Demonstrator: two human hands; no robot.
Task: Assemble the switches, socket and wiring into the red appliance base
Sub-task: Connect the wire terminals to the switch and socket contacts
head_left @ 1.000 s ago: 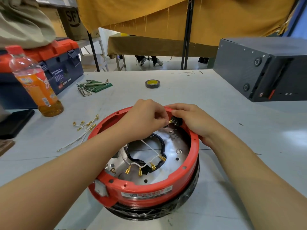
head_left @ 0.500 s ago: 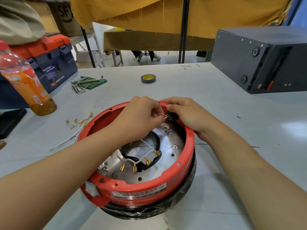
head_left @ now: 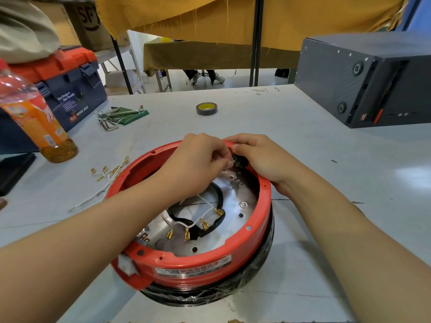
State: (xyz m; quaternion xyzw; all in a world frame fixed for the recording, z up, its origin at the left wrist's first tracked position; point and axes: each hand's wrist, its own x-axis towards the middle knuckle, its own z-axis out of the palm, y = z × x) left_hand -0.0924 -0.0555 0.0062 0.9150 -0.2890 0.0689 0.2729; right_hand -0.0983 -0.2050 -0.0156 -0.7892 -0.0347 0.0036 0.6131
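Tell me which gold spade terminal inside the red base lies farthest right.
The gold terminal beside the black gasket's right curve. The other three loose ones hang lower and further left on their white wires, inside the red base.

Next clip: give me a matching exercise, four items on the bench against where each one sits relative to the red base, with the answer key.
Things:
1. tape roll
2. drink bottle
3. grey box
4. loose white wires

Places:
A. far right of the table
B. on the table just left of the red base
C. far left, in front of the toolbox
D. beyond the base, near the table's middle

Pairs: 1-D, 2-C, 3-A, 4-B
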